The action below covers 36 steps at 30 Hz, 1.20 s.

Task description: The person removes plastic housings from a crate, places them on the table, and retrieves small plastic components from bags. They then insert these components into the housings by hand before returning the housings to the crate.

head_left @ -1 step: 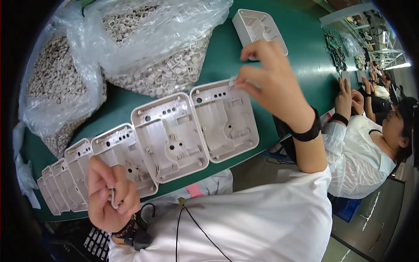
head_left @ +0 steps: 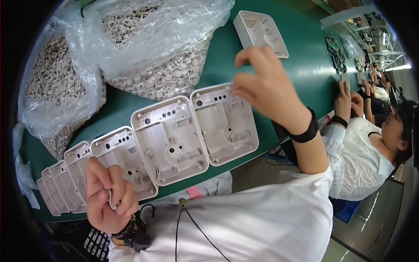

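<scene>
My left hand (head_left: 109, 196) is closed around several small light-grey plastic parts (head_left: 112, 200), partly hidden by the fingers. It hovers over the front of a housing (head_left: 124, 153) in the row. My right hand (head_left: 273, 89) hangs over the far right corner of the rightmost light-grey plastic housing (head_left: 218, 118). Its thumb and a finger come together at that corner, while another finger stays bent above them; whatever lies between the tips is hidden. A second large housing (head_left: 161, 131) lies against the rightmost one, with its hollow inside facing up.
Several more housings (head_left: 56, 185) continue to the left along the green table (head_left: 301, 56). Two clear plastic bags (head_left: 152, 48) of small grey parts stand behind the row. Another housing (head_left: 257, 28) lies beyond my right hand. A co-worker (head_left: 362, 153) sits at the right.
My right hand has shifted slightly down and left at the housing's corner, and its fingertips have drawn in. My left hand keeps its hold with hardly any movement.
</scene>
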Tool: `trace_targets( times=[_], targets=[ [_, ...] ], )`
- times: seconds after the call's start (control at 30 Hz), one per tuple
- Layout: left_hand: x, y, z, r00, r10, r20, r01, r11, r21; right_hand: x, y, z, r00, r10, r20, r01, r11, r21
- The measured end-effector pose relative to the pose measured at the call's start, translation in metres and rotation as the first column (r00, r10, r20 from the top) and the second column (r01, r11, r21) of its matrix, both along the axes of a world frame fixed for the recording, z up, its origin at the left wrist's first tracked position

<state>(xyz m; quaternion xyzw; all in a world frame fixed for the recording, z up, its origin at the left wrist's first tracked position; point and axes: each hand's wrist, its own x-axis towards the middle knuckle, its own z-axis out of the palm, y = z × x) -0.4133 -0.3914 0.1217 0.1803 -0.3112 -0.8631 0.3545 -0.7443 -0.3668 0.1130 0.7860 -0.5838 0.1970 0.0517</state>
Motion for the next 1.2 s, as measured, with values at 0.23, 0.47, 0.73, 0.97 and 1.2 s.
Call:
trace_targets(
  times=[0.23,0.47,0.73,0.97,1.2],
  targets=[
    [-0.004,-0.012,-0.003,0.987,0.083,0.135,-0.078,0.996,-0.038,0.001,-0.006,-0.009,0.995,0.076,-0.057,-0.066,0.984,0.163],
    [-0.003,-0.011,0.0,0.973,0.066,0.22,-0.042,0.993,-0.113,0.017,-0.004,-0.011,0.993,0.058,-0.105,-0.037,0.981,0.191],
    [0.005,-0.006,-0.005,0.961,0.091,0.263,-0.054,0.988,-0.148,0.021,0.003,-0.022,0.993,-0.005,-0.119,0.025,0.985,0.169],
    [0.014,-0.004,-0.014,0.955,0.125,0.269,-0.074,0.979,-0.192,0.03,0.008,-0.025,0.983,-0.084,-0.164,0.104,0.988,0.114],
    [0.017,-0.005,-0.018,0.954,0.15,0.26,-0.092,0.97,-0.223,0.038,0.01,-0.021,0.935,-0.118,-0.333,0.13,0.991,0.016]
  ],
)
